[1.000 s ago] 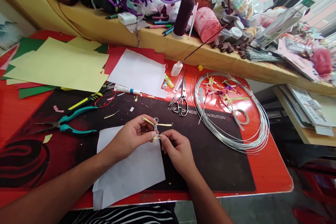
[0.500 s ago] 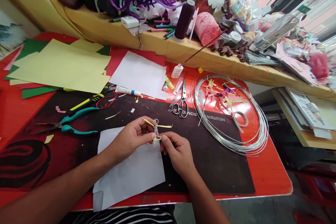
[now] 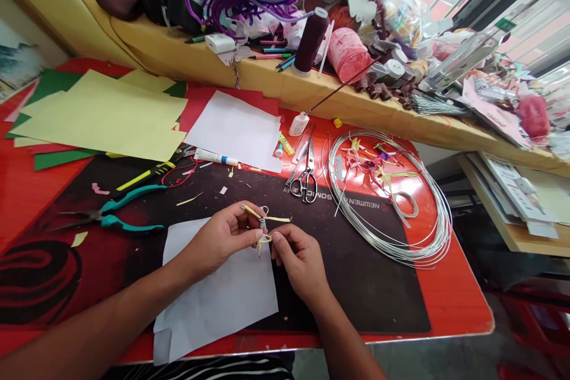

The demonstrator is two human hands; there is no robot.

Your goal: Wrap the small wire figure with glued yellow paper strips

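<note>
A small wire figure point(image 3: 262, 224) has a looped top, a coiled wire middle and limbs wrapped in pale yellow strip. My left hand point(image 3: 227, 231) pinches it by its middle between thumb and fingers. With thumb and forefinger, my right hand point(image 3: 298, 254) grips the end of its lower right limb; the very tip is hidden by the fingers. Both hands are above a white sheet of paper point(image 3: 218, 309) that lies on a dark desk mat point(image 3: 356, 273).
Teal-handled pliers point(image 3: 129, 208) lie to the left, scissors point(image 3: 306, 178) beyond my right hand. At right is a large coil of silver wire point(image 3: 427, 237) with scraps and a tape roll point(image 3: 405, 205). Coloured paper point(image 3: 102, 113), a glue tube point(image 3: 216, 157) and a small white bottle point(image 3: 298, 124) stand farther back.
The view has shifted slightly. Both hands keep the same grip on the wire figure, with barely any movement of the fingers.
</note>
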